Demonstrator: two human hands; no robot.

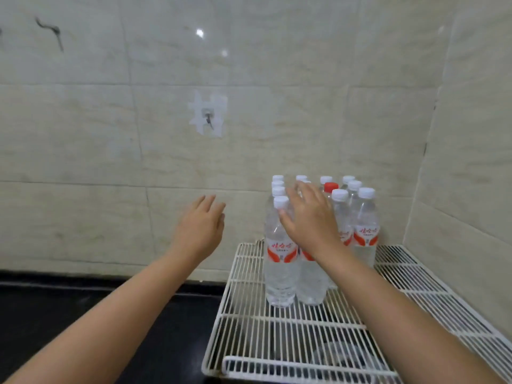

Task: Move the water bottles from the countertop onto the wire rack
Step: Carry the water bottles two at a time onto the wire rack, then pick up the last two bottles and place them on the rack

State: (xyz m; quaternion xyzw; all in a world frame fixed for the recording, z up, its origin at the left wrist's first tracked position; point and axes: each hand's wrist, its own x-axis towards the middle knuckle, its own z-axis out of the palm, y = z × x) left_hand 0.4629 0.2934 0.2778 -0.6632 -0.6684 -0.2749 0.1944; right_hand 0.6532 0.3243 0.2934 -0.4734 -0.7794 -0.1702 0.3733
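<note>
your right hand (307, 217) is raised in front of the cluster of clear plastic water bottles (281, 261), its back toward you and its fingers (300, 189) straight and slightly spread, curled round nothing. whether the palm touches the bottles behind it cannot be told. your left hand (201, 225) is held in the air to the left of the bottles, apart from them, fingers relaxed and nearly straight, holding nothing.

the bottles stand upright in tight rows on the far part of the white wire rack (249, 322), close to the corner of the wall. most have white caps; one red-capped bottle (331, 187) stands among those at the back, just beyond your right hand. the nearest ones show white labels with red-orange marks. the near half of the rack is bare wire.

the rack lies on the black glossy worktop (69, 309), at its right end, where the two walls meet. the dark surface stretches away to the left beneath your left forearm.

behind everything rise pale beige wall tiles (83, 134), and a small metal hook (208, 119) is fixed to them on a patch of white adhesive, above and between your hands.
</note>
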